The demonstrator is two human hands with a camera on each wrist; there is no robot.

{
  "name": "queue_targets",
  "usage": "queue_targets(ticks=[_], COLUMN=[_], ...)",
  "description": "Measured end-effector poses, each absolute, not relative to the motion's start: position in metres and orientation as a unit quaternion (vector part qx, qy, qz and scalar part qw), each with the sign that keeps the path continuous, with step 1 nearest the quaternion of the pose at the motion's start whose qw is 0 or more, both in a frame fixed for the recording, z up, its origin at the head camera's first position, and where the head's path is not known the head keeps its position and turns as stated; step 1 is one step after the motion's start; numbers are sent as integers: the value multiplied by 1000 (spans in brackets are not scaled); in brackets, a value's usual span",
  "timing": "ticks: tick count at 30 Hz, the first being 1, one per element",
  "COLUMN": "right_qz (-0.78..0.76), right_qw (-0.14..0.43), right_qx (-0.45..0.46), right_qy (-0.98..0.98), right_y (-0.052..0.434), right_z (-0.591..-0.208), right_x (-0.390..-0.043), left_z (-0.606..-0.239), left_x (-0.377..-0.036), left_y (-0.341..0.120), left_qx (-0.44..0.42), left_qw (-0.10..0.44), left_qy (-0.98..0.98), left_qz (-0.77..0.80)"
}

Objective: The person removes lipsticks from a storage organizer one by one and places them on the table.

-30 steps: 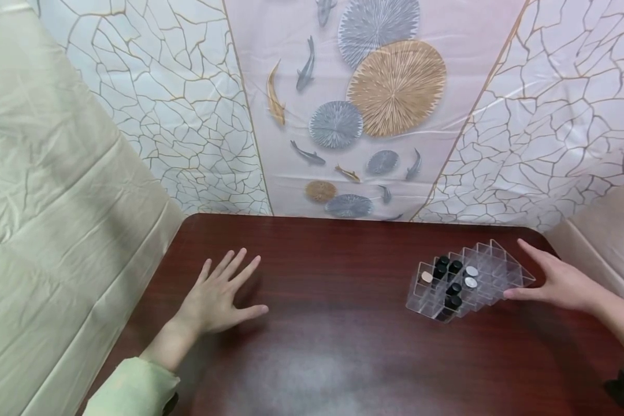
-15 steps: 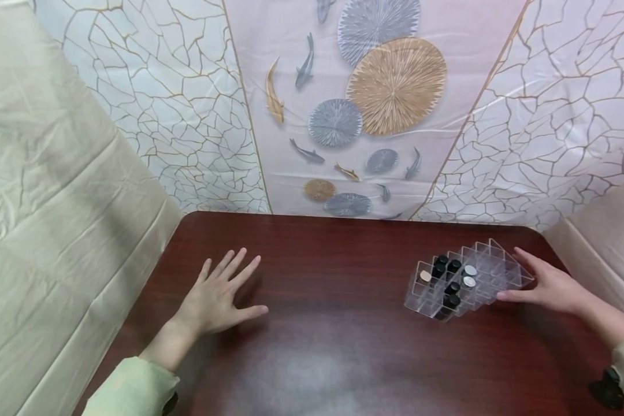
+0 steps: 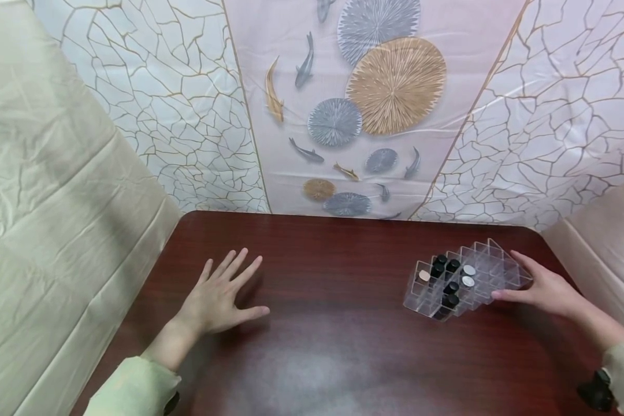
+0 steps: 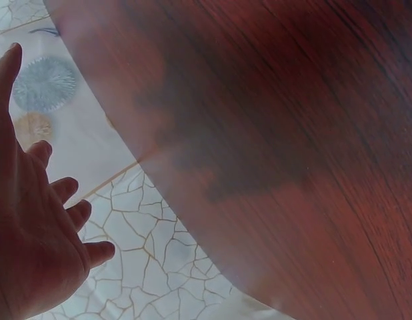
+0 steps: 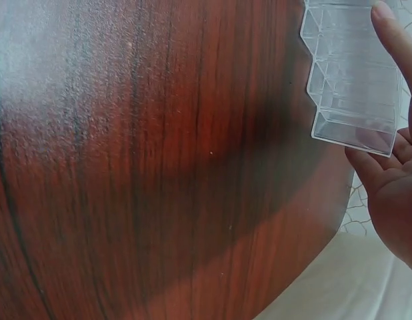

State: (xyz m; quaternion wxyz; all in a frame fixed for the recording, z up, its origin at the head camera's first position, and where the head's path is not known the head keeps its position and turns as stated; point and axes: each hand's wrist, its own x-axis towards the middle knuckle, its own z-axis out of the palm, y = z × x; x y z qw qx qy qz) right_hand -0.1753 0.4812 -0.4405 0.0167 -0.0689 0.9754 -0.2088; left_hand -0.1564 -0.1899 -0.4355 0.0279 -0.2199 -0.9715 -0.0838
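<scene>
head view shows a dark red wood-grain desk [image 3: 333, 346] with rounded far corners, a pale glare patch on its near middle. behind it hangs a glossy sheet [image 3: 353, 104] printed with gold crackle lines, and down the middle a panel of grey and tan fan discs with small fish. creased pale cloth [image 3: 47, 219] drapes down on the left, and a pinkish cloth [image 3: 603, 254] stands on the right. on the far right part of the desk sits a clear rack [image 3: 463, 280], a stepped plastic grid of small square cells set at a slant to the desk edge. several cells near its left end hold black caps [image 3: 451, 287], two hold white caps [image 3: 468, 275], and one at the left corner holds a tan cap [image 3: 424, 276]; the cells toward the right look bare. the right hand [image 3: 543, 286] lies with straight fingers against the rack's right end, thumb at its near side and forefinger along its far side; the right wrist view shows a fingertip touching the stepped wall. the left hand [image 3: 218, 294] rests flat on the desk, fingers spread wide, well apart from the rack and holding nothing. pale green sleeves [image 3: 130, 387] cover both forearms.
</scene>
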Motion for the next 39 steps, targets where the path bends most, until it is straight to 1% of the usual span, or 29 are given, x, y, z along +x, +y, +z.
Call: queue_targets(ticks=[9, 18, 26, 31, 39], right_qz=[-211, -226, -245, -250, -261], right_qw=[28, 18, 5, -3, -14], right_qx=[-32, -2, 14, 19, 20], right_qy=[977, 974, 969, 968, 965], right_y=[477, 466, 450, 438, 414], right_z=[-441, -450, -454, -456, -458], right_x=[-165, -156, -148, -143, -140], left_z=[-437, -435, -435, -435, -438], left_x=[-158, -157, -157, -157, -162], left_y=[-187, -183, -179, -177, -170], left_qx=[-223, -231, -233, -236, -245], left_qw=[28, 40, 36, 46, 36], left_qy=[-971, -968, -968, -966, -965], left_qz=[-82, -89, -86, -91, -89])
